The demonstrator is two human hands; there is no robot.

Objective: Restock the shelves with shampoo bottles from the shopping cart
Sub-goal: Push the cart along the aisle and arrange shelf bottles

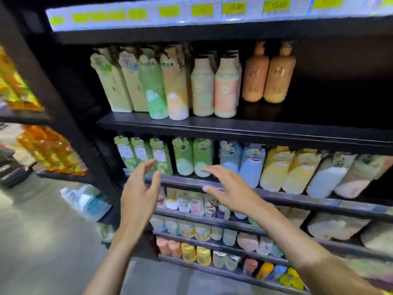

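Above the bottles (203, 86), one price tag (279, 5) reads 15.00; left hand (138, 196) and right hand (231, 189) spread empty

Black shelves (234, 124) – shampoo bottles (203, 88) standing in rows.

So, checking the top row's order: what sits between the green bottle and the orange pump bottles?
Head view: an orange-toned bottle, then two pale bottles.

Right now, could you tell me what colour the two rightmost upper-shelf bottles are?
Orange bottles, clearest in the head view.
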